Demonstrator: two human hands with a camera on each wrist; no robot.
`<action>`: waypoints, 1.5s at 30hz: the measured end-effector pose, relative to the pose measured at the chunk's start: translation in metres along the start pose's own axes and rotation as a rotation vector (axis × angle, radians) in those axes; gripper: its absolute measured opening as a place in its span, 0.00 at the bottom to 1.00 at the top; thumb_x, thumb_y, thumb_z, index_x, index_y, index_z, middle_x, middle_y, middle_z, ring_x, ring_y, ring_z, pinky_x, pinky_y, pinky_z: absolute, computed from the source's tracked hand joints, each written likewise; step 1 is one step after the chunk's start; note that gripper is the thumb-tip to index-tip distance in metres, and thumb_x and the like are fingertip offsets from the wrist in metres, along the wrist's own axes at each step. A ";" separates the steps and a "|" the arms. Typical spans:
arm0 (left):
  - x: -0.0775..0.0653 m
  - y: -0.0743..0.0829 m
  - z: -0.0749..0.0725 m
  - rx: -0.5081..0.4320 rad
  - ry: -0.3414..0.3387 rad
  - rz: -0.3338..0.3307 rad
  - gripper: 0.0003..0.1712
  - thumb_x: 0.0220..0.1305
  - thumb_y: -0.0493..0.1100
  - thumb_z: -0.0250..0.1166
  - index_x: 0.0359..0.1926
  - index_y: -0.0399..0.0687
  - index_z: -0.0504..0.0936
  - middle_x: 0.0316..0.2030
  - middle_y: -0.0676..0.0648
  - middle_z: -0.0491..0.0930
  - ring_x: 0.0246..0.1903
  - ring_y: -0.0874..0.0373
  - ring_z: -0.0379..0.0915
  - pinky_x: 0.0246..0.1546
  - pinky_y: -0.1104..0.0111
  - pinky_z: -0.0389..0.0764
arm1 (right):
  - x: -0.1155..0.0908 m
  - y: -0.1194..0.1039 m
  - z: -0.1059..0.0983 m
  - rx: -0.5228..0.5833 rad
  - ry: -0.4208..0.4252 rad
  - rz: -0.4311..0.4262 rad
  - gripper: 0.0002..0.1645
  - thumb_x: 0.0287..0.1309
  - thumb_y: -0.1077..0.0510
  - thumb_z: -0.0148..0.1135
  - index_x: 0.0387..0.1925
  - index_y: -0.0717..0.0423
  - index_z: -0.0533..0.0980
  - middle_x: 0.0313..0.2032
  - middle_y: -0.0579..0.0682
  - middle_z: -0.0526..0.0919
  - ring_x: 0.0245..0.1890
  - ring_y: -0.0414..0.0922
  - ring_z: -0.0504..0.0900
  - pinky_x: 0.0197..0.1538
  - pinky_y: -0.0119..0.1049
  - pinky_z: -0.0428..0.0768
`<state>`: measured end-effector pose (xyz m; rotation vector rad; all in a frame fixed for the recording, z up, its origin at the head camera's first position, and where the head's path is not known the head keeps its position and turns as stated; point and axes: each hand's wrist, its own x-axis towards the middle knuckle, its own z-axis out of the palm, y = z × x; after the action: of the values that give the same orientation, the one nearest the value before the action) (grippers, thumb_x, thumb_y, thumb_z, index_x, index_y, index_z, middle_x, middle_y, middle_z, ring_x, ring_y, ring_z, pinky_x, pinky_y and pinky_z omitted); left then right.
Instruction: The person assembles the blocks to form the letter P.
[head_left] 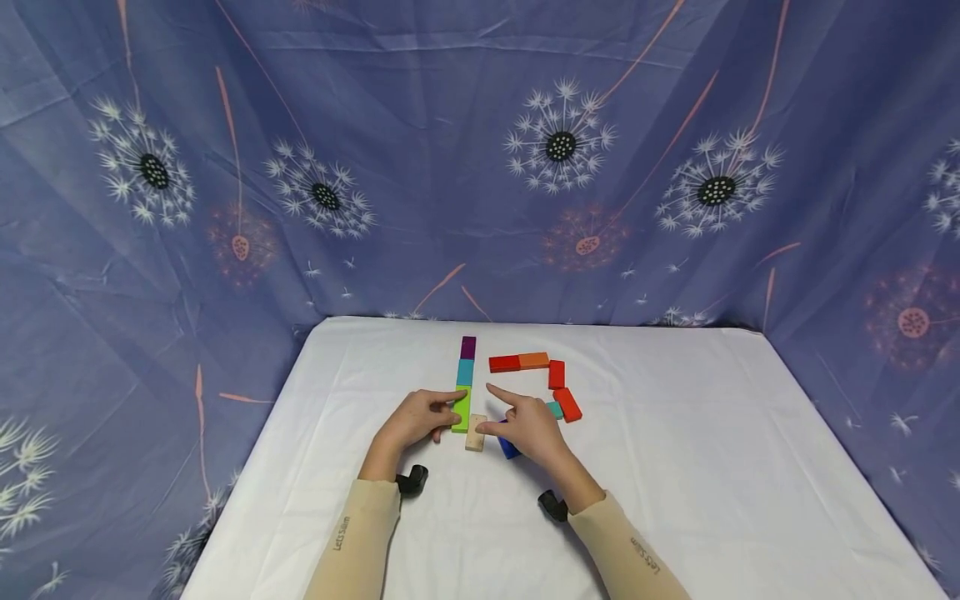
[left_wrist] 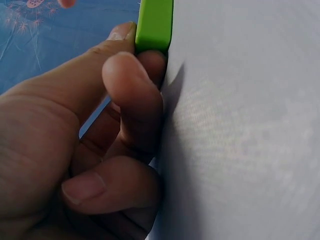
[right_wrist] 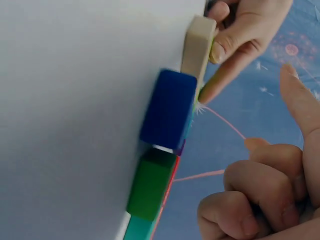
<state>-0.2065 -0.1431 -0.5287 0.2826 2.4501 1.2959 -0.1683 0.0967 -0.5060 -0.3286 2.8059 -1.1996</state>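
Observation:
In the head view, my left hand (head_left: 415, 417) holds a light green block (head_left: 462, 410) between thumb and index finger. The left wrist view shows the end of this green block (left_wrist: 155, 25) beside those fingertips. Beyond it, a light blue block (head_left: 465, 372) and a purple block (head_left: 468, 347) continue the row. A plain wooden block (head_left: 475, 437) lies beside the green one's near end. My right hand (head_left: 531, 427) hovers over the blocks, index finger and thumb spread, other fingers curled, holding nothing. A dark blue block (right_wrist: 170, 109) lies partly beneath it in the head view.
Right of the row lie a red block (head_left: 504, 363), an orange block (head_left: 534, 361), two more red blocks and a teal block (head_left: 554, 410). A dark green block (right_wrist: 152, 185) shows in the right wrist view. White cloth (head_left: 712, 467) covers the table; a patterned curtain (head_left: 450, 167) hangs behind.

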 end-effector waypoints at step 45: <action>-0.002 0.003 -0.001 0.002 0.013 0.012 0.29 0.69 0.45 0.73 0.69 0.62 0.83 0.20 0.50 0.78 0.13 0.59 0.72 0.35 0.64 0.75 | -0.008 -0.001 0.017 -0.257 -0.072 0.023 0.36 0.52 0.45 0.83 0.63 0.50 0.85 0.15 0.45 0.74 0.24 0.42 0.70 0.24 0.32 0.61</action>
<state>-0.2055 -0.1431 -0.5256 0.2913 2.4645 1.3044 -0.1576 0.0862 -0.5174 -0.3465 2.8930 -0.8051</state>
